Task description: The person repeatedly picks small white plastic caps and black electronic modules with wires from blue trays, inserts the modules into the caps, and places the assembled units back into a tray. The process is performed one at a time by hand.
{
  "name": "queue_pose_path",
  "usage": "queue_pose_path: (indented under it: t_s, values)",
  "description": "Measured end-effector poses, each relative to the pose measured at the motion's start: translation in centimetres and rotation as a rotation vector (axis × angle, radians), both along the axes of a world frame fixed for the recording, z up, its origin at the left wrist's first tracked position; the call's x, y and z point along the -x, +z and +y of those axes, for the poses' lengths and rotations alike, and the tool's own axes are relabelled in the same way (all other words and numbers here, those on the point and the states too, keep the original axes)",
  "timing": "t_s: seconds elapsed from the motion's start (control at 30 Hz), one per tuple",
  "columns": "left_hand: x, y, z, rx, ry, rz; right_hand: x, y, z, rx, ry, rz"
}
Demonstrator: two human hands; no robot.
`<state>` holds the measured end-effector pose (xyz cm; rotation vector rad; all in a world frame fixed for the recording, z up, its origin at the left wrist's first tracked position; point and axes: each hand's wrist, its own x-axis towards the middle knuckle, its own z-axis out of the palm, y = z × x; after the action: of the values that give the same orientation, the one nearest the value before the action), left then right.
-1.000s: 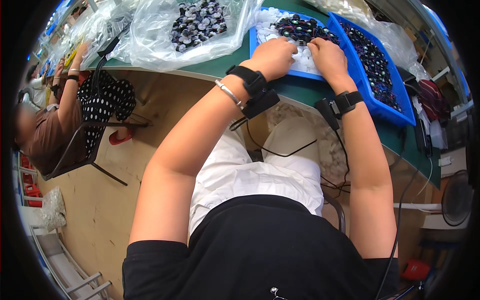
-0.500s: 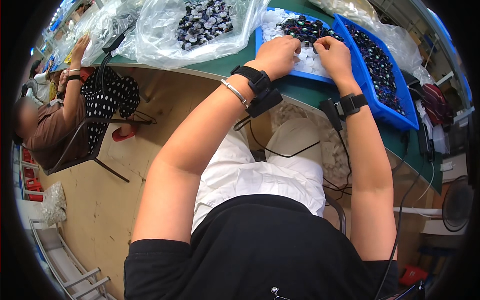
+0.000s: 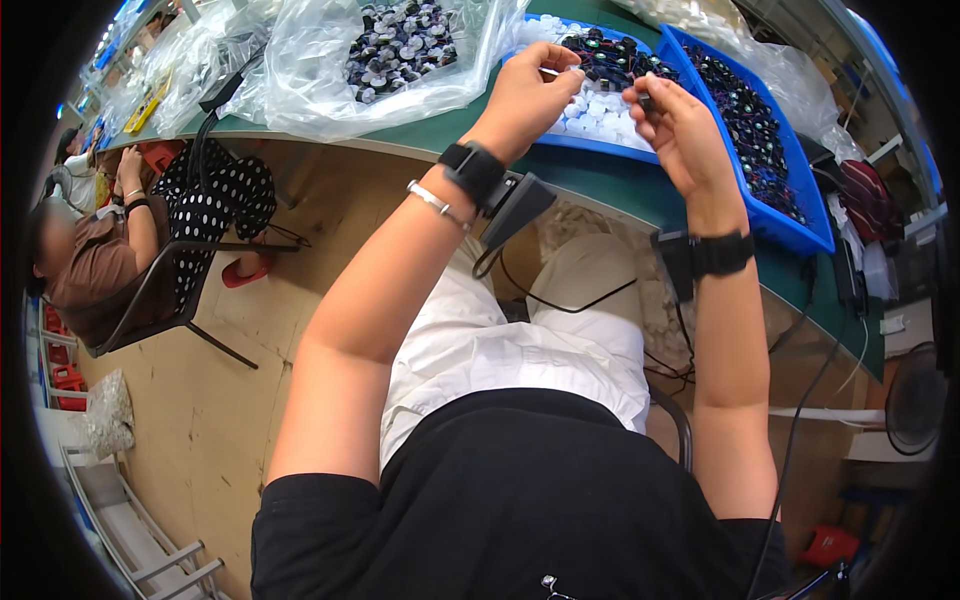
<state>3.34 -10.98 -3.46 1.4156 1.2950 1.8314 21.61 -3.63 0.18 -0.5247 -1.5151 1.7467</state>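
Observation:
Over the front of a blue tray (image 3: pixel 590 146), my left hand (image 3: pixel 525 102) has thumb and fingers pinched together, with a sliver of a small white piece (image 3: pixel 549 72) showing between them. My right hand (image 3: pixel 685 135) is raised a short way to the right, its thumb and index finger closed on a small dark part (image 3: pixel 647 101) mostly covered by the fingers. Loose white plastic pieces (image 3: pixel 608 118) fill the tray's near side. A heap of dark wired parts (image 3: pixel 612 58) lies behind them.
A second blue tray (image 3: pixel 797 238) on the right holds more dark wired parts. Left of my hands, a clear plastic bag (image 3: pixel 310 95) holds many black-and-white pieces (image 3: pixel 400 45). Black cables hang from my wrist straps. A seated person (image 3: pixel 100 250) works at the far left.
My hands have moved apart: the left back toward the left, the right turned palm inward and lifted off the tray. The person at the left has lowered an arm.

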Motion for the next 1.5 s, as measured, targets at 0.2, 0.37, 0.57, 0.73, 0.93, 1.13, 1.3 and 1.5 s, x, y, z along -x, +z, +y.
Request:
queue_pose_path:
  t_s: [0.2,0.37,0.57,0.73,0.93,1.13,1.3,1.5]
  values:
    - [-4.7,-1.1,-9.9,0.161,-0.403,-0.474,-3.4,-1.7,-9.3,-0.073,-0.05,-0.099]
    - [-7.8,-7.7,-14.2,0.366,-0.465,-0.837,-5.2,-6.7,-14.3,-0.157,-0.086,-0.286]
    - [-8.8,-10.3,-16.3,0.406,-0.543,-1.05,-5.9,-11.6,-17.1,-0.554,-0.22,-0.458]
    - [-8.9,-11.1,-16.5,0.421,-0.508,-1.099,-6.2,-11.5,-17.2,-0.736,-0.249,-0.522]
    - [-9.1,-11.9,-16.0,0.379,-0.487,-1.204,-6.2,-12.1,-17.0,-0.754,-0.324,-0.499]
    - [-9.1,-12.5,-16.2,0.428,-0.459,-1.203,-6.2,-11.7,-17.1,-0.892,-0.299,-0.545]
    - [-9.3,-12.6,-16.2,0.5,-0.466,-1.261,-6.2,-11.9,-17.2,-0.896,-0.333,-0.571]
    - [-9.5,-12.9,-16.2,0.542,-0.502,-1.311,-6.2,-12.0,-17.4,-0.946,-0.332,-0.576]
